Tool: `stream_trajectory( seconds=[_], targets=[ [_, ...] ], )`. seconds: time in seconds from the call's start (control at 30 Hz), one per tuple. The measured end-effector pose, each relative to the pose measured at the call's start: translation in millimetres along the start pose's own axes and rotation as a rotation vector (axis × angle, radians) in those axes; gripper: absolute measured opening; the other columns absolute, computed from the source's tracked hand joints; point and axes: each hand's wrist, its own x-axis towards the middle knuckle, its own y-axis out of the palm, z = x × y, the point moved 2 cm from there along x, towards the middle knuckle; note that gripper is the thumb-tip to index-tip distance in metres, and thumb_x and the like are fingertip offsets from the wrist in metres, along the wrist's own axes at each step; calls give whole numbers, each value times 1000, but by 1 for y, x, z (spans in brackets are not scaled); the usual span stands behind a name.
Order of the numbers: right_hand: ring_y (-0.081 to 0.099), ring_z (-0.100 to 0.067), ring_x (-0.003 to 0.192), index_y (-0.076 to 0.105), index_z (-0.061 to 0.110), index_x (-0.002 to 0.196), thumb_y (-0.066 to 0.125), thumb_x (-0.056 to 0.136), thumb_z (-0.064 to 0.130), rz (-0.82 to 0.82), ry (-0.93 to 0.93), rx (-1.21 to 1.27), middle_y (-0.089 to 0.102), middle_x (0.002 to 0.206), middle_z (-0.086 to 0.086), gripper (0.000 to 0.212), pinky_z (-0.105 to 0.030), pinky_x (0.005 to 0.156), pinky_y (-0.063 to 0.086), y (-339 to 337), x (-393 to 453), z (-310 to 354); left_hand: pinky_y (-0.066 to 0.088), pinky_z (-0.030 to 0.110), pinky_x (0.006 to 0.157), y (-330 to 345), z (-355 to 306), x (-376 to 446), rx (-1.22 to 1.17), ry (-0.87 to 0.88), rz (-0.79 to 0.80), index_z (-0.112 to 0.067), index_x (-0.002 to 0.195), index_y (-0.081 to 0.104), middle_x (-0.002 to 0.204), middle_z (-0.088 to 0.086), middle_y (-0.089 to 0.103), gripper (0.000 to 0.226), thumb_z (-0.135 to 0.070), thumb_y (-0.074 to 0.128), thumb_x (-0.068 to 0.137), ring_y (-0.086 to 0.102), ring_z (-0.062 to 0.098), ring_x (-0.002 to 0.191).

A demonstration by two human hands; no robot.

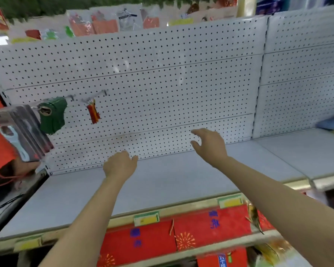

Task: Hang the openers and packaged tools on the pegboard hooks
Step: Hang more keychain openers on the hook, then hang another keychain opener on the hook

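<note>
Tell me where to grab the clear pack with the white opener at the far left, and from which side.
Judging by its pose, grip the clear pack by its lower right edge, coming from the right with the left hand. It tilts out past the pegboard edge, its long right side faces the hands, and nothing blocks that side. Its top is partly cut off, so avoid it.

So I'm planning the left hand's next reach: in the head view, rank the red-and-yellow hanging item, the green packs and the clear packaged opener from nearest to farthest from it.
From the left hand:
1. Red-and-yellow hanging item, above, slightly left.
2. Green packs, further left on the neighbouring hook.
3. Clear packaged opener, at the far left edge.
</note>
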Motion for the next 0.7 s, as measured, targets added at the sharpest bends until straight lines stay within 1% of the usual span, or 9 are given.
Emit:
stream_trajectory(
  seconds=[0.07,0.2,0.3,0.37,0.43,0.5,0.57,0.63,0.7],
  targets=[
    [62,-28,106,60,17,129,60,92,25,49,39,-40,66,125,-4,38,-36,96,40,-6,-14,-38,44,33,79,20,-37,-11,-22,57,53,-15,125,61,123,6,65,44,-47,42,101,61,30,112],
    [61,-28,112,61,18,130,62,91,22,98,157,-65,64,129,-3,39,-35,92,46,-17,-37,-107,41,30,76,63,-106,-30,-60,169,165,-21,111,63,114,1,64,30,-43,46,100,60,25,103],
    [62,-25,113,61,16,131,63,91,19,125,206,-87,63,131,-3,40,-32,92,47,-20,-52,-153,39,28,74,92,-149,-29,-37,278,201,-17,122,64,125,0,64,37,-42,46,101,60,23,111],
    [62,-25,113,61,15,130,63,90,18,135,238,-95,64,129,-3,40,-33,92,47,-17,-60,-180,42,28,78,111,-175,-25,-35,335,220,-20,127,63,131,0,62,37,-40,47,100,59,22,117],
    [63,-25,111,62,16,128,64,89,18,145,284,-100,66,126,-3,40,-34,90,49,-12,-66,-205,44,28,83,131,-200,-22,-30,399,237,-23,127,64,132,-1,61,34,-36,49,100,58,21,119],
    [63,-25,110,63,16,127,66,89,19,163,329,-107,67,124,-2,39,-34,89,50,-5,-71,-228,46,29,81,150,-225,-18,-31,452,277,-25,115,70,123,-3,65,26,-31,50,100,61,21,112],
    [63,-24,111,64,16,126,65,89,18,189,356,-108,67,123,-2,38,-34,90,50,3,-74,-249,52,30,80,167,-250,-14,-60,474,325,-27,101,73,112,-5,67,21,-25,52,99,65,21,105],
    [62,-23,112,63,17,127,64,90,19,231,384,-111,67,124,-1,37,-34,93,49,10,-74,-268,54,31,82,180,-272,-11,-109,515,328,-26,106,76,112,-3,69,24,-21,55,97,66,22,102],
    [62,-21,111,63,18,126,63,91,21,267,407,-106,67,123,0,35,-32,91,49,18,-72,-285,49,30,79,191,-293,-11,-117,605,305,-27,116,73,116,-1,68,26,-19,56,97,63,23,106]
  ],
)
